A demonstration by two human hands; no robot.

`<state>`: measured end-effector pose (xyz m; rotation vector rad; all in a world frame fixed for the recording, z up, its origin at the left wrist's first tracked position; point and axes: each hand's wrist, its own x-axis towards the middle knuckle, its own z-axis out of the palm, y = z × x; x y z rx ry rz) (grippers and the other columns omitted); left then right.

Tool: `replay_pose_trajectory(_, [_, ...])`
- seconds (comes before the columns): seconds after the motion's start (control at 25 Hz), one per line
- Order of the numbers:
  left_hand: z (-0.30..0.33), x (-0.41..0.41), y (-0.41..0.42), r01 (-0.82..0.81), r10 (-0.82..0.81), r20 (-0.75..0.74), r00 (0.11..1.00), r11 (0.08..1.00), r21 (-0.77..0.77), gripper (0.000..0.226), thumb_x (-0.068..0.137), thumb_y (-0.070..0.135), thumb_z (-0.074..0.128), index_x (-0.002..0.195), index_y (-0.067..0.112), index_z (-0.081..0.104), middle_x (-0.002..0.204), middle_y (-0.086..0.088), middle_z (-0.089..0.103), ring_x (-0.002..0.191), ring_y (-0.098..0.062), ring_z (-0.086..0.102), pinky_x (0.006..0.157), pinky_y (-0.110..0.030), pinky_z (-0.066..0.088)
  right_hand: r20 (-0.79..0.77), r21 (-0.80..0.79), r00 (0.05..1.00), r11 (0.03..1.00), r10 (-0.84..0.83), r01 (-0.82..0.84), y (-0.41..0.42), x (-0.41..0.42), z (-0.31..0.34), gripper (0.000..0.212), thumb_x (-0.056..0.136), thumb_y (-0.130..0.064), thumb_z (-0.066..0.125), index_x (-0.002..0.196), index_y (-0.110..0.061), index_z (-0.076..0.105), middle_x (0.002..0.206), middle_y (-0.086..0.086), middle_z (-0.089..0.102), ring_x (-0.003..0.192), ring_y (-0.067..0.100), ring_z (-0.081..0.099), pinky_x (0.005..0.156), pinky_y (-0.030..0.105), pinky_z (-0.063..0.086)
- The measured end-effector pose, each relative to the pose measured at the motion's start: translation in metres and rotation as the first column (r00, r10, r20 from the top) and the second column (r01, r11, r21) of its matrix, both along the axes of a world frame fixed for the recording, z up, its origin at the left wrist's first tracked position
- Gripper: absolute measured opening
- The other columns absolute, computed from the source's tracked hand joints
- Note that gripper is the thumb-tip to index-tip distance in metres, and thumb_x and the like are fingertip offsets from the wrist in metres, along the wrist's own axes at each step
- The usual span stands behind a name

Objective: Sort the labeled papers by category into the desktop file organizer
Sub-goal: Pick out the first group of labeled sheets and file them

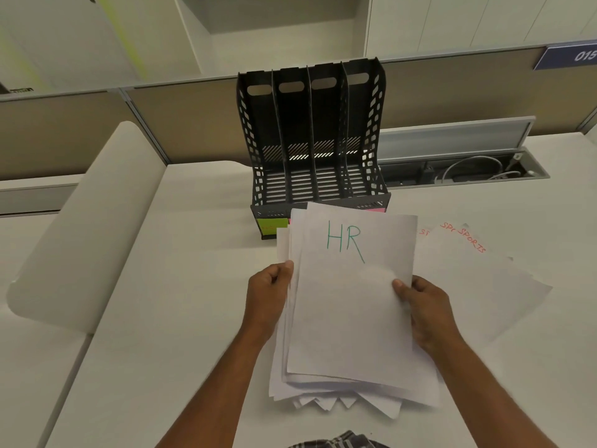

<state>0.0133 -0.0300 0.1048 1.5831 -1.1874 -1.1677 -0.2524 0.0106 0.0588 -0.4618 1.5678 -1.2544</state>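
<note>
I see the stack of papers [349, 318] held over the white desk [161, 318] just in front of the black file organizer [311, 137], its top sheet marked "HR" in green, with my left hand [266, 295] closed on the stack's left edge, thumb on top, and my right hand [423, 305] closed on the right edge in the same way. Beside the stack on the right, several sheets marked "SPORTS" [478, 270] in red lie fanned on the desk. The organizer's four upright compartments hold no papers, green [274, 226] and pink [374, 208] sticky labels sit on its front lip, and an open cable tray [465, 171] lies behind it to the right.
</note>
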Motion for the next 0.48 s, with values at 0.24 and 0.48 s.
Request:
replay_pose_trajectory(0.24, [-0.0012,0.003,-0.005,-0.063,0.065,-0.037,0.997,0.996,0.06,0.033,0.084,0.023,0.077,0.069,-0.003,0.064,0.065,-0.009,0.058,0.061,-0.017,0.05,0.064,-0.032,0.048,0.042,0.012,0.999,0.999,0.029,-0.03,-0.0006,0.004,-0.0028,0.021,0.091,-0.014,0.07,0.11,-0.006,0.073,0.104,0.014,0.077,0.093,0.036,0.073,0.09,0.051,0.057])
replay_pose_trajectory(0.48, [-0.0034,0.0102,-0.0082,-0.126,0.137,-0.106,0.985,0.987,0.099,0.04,0.087,0.028,0.074,0.071,-0.005,0.058,0.065,-0.01,0.053,0.063,-0.023,0.044,0.062,-0.035,0.044,-0.048,0.005,0.998,0.999,-0.045,0.046,0.0016,-0.0045,0.0044,0.009,0.092,-0.007,0.066,0.097,-0.007,0.073,0.094,0.014,0.075,0.076,0.029,0.068,0.073,0.035,0.055])
